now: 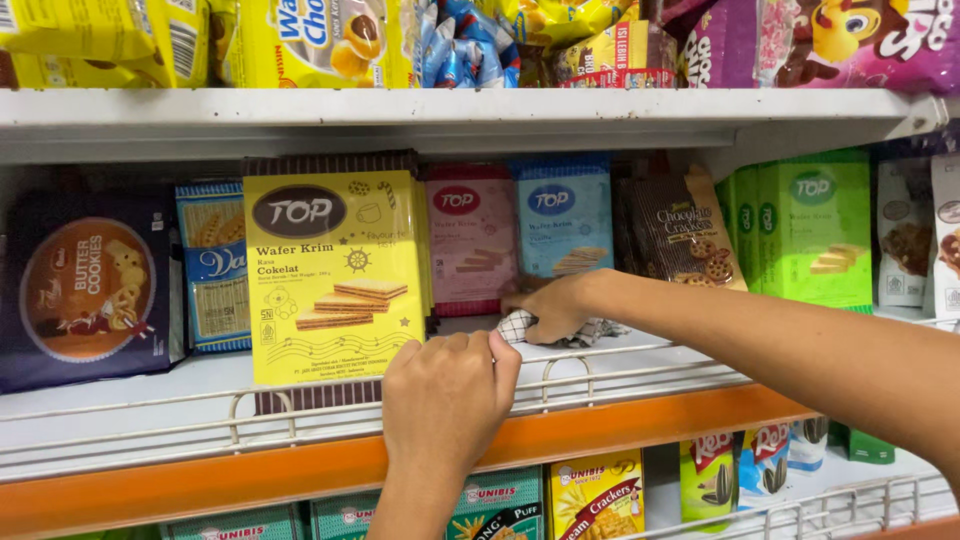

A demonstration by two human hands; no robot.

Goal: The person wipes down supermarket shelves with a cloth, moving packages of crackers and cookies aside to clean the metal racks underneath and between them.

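Head view: my two hands work at a shop shelf [600, 375] of wafer and biscuit packs.
Left hand: my left hand [445, 400] is near, curled against the lower right corner of the yellow wafer pack [333, 275], thumb and fingers pinching its edge.
Right hand: my right hand [553, 308] reaches farther in, fingers closed around a bunched checked cloth [520, 326] pressed on the shelf floor.
Cloth position: right of the yellow pack, in front of the pink wafer pack [471, 240] and blue wafer pack [564, 215], behind the wire rail [300, 425].
Cloth handling: soft, light and limp by my judgement; best gripped as a wad in the palm.
Pack handling: it looks light, thin film, contents brittle; hold by the edges, no squeezing.
Neighbours: dark cookie pack [88, 290] far left, green packs [810, 230] right.
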